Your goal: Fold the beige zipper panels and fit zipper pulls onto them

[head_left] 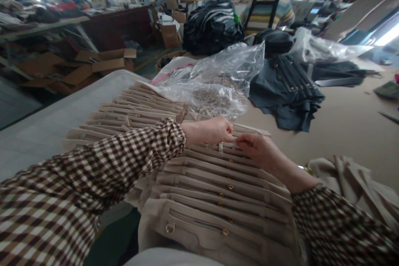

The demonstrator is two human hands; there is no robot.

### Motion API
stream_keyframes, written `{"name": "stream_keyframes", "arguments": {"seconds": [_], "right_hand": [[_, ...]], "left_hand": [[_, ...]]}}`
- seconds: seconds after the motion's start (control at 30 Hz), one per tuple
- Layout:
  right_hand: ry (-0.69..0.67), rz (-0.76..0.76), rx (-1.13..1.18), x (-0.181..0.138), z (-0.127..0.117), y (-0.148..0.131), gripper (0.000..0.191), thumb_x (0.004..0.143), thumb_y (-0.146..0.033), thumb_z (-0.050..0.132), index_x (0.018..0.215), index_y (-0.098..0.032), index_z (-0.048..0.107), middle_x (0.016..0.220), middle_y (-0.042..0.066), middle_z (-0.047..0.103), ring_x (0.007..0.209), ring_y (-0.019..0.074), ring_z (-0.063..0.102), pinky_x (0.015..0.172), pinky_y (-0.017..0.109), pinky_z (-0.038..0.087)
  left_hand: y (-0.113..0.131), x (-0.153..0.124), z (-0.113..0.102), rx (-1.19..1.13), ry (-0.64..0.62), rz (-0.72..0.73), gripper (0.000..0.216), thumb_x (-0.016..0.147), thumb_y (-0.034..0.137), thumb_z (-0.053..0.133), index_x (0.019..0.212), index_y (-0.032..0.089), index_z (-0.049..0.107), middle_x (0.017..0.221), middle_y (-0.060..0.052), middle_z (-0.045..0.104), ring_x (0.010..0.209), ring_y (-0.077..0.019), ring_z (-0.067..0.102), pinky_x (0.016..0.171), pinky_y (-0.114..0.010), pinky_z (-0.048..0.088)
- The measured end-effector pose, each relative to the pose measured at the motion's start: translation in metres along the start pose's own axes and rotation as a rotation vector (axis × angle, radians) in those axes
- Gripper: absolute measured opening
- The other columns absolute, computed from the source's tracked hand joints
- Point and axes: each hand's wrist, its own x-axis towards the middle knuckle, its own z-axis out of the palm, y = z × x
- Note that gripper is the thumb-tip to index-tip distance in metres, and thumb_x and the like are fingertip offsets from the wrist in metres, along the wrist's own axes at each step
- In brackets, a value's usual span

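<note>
A long overlapping row of beige fabric panels [255,241] with zippers and gold-coloured pulls [225,232] spreads across the table in front of me. Over the middle of this row, my left hand [212,130] has its fingers closed in a pinch. My right hand [263,151] meets it from the right, thumb and fingers pressed together, the fingertips almost touching. Whatever small piece lies between them is too small to tell. Just below the left fingers hangs a short pale tab [221,147]. A metal D-ring [170,228] shows on the nearest panel.
Beyond the panels lies a clear plastic bag [215,95] of small beige pieces. Dark zippered panels [280,91] are stacked to its right. Beige strips [349,183] lie near my right forearm. Cardboard boxes [114,60] stand at left; a person in stripes [285,10] sits beyond.
</note>
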Motion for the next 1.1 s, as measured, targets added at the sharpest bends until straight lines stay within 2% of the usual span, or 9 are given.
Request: {"name": "stream_keyframes", "arguments": {"seconds": [0.07, 0.17, 0.37, 0.47, 0.57, 0.77, 0.93, 1.03, 1.1], "right_hand": [[0.001, -0.06, -0.143, 0.0, 0.0, 0.005, 0.025, 0.082, -0.031, 0.049, 0.077, -0.019, 0.071, 0.063, 0.001, 0.063, 0.057, 0.0127, 0.051, 0.053, 0.024, 0.033], [0.004, -0.057, -0.274, 0.001, 0.001, 0.008, 0.024, 0.081, -0.025, 0.05, 0.076, -0.019, 0.072, 0.062, 0.0, 0.063, 0.058, 0.0123, 0.05, 0.056, 0.025, 0.032], [-0.059, 0.032, -0.273, 0.004, -0.003, -0.001, 0.019, 0.074, -0.02, 0.051, 0.07, -0.017, 0.069, 0.056, -0.002, 0.057, 0.055, 0.0105, 0.045, 0.054, 0.022, 0.031], [-0.115, 0.016, -0.327, 0.007, -0.007, -0.007, 0.019, 0.073, -0.018, 0.05, 0.068, -0.018, 0.069, 0.056, -0.002, 0.056, 0.056, 0.011, 0.046, 0.054, 0.023, 0.031], [-0.13, -0.035, -0.39, 0.009, -0.005, -0.007, 0.02, 0.072, -0.016, 0.05, 0.067, -0.019, 0.069, 0.057, -0.001, 0.058, 0.056, 0.0117, 0.048, 0.055, 0.023, 0.031], [-0.022, -0.026, -0.481, 0.009, 0.007, 0.0, 0.02, 0.075, -0.018, 0.053, 0.078, -0.022, 0.073, 0.064, 0.001, 0.063, 0.06, 0.0138, 0.05, 0.057, 0.025, 0.031], [-0.066, -0.015, -0.507, 0.008, 0.002, -0.009, 0.017, 0.077, -0.017, 0.053, 0.076, -0.021, 0.069, 0.067, 0.001, 0.064, 0.062, 0.0141, 0.052, 0.058, 0.025, 0.031], [-0.018, -0.13, -0.494, 0.005, -0.002, -0.015, 0.017, 0.082, -0.016, 0.053, 0.08, -0.02, 0.069, 0.075, 0.002, 0.065, 0.066, 0.0139, 0.053, 0.061, 0.025, 0.033], [-0.028, -0.301, -0.452, 0.005, -0.001, -0.018, 0.022, 0.086, -0.014, 0.051, 0.091, -0.021, 0.071, 0.084, 0.003, 0.065, 0.072, 0.014, 0.055, 0.065, 0.024, 0.037]], "left_hand": [[0.004, 0.002, 0.001, 0.097, -0.017, -0.012, 0.021, 0.076, 0.021, 0.056, 0.056, 0.015, 0.057, 0.046, 0.006, 0.039, 0.047, -0.0073, 0.033, 0.048, -0.025, 0.023], [0.01, 0.005, 0.004, 0.189, -0.021, -0.027, 0.021, 0.076, 0.017, 0.057, 0.055, 0.014, 0.057, 0.045, 0.005, 0.042, 0.048, -0.0084, 0.036, 0.05, -0.026, 0.024], [0.013, 0.008, 0.006, 0.231, -0.037, -0.025, 0.024, 0.073, 0.012, 0.058, 0.049, 0.016, 0.053, 0.04, 0.005, 0.036, 0.045, -0.0095, 0.035, 0.05, -0.027, 0.024], [0.011, 0.006, 0.005, 0.242, -0.038, -0.019, 0.024, 0.072, 0.011, 0.057, 0.049, 0.016, 0.054, 0.039, 0.005, 0.035, 0.044, -0.0095, 0.033, 0.049, -0.027, 0.023], [0.008, 0.006, 0.005, 0.254, -0.041, -0.026, 0.021, 0.072, 0.011, 0.057, 0.051, 0.015, 0.057, 0.04, 0.005, 0.038, 0.044, -0.0095, 0.035, 0.048, -0.027, 0.024], [0.0, 0.011, 0.01, 0.315, -0.027, -0.026, 0.016, 0.073, 0.013, 0.057, 0.058, 0.014, 0.064, 0.043, 0.003, 0.045, 0.045, -0.0111, 0.039, 0.051, -0.026, 0.03], [-0.001, 0.008, 0.005, 0.374, -0.02, -0.069, 0.017, 0.074, 0.015, 0.056, 0.067, 0.012, 0.071, 0.047, 0.0, 0.053, 0.046, -0.0116, 0.043, 0.053, -0.026, 0.033], [-0.001, 0.003, -0.004, 0.395, 0.014, -0.071, 0.018, 0.075, 0.016, 0.056, 0.068, 0.01, 0.071, 0.053, -0.002, 0.056, 0.051, -0.0106, 0.042, 0.053, -0.025, 0.031], [-0.004, 0.0, -0.012, 0.378, 0.042, -0.077, 0.019, 0.075, 0.016, 0.055, 0.07, 0.01, 0.072, 0.056, -0.002, 0.058, 0.053, -0.0103, 0.042, 0.053, -0.025, 0.031]]}}
